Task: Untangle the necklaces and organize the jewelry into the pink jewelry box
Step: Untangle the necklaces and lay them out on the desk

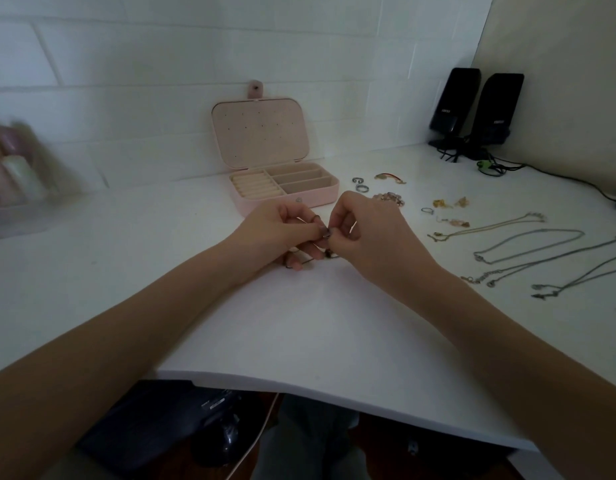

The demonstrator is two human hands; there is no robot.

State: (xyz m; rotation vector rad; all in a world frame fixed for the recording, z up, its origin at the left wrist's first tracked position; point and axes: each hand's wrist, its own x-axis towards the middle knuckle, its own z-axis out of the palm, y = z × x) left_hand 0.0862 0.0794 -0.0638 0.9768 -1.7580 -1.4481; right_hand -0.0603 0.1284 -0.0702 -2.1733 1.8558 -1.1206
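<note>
The pink jewelry box [320,197] stands open against the wall, lid up, with ring rolls and empty compartments. Just in front of it my left hand [282,233] and my right hand [365,233] meet, both pinching a thin dark necklace [325,233] between fingertips; part of its chain [306,261] trails under my left hand. To the right lie several straightened necklaces [528,244], rings [360,184], a beaded bracelet [389,198] and small gold earrings [450,202].
Two black speakers [472,109] with cables stand in the back right corner. A blurred clear organizer [15,174] sits at the left edge. The white table's front edge [334,382] runs below my forearms; a dark bag lies under it.
</note>
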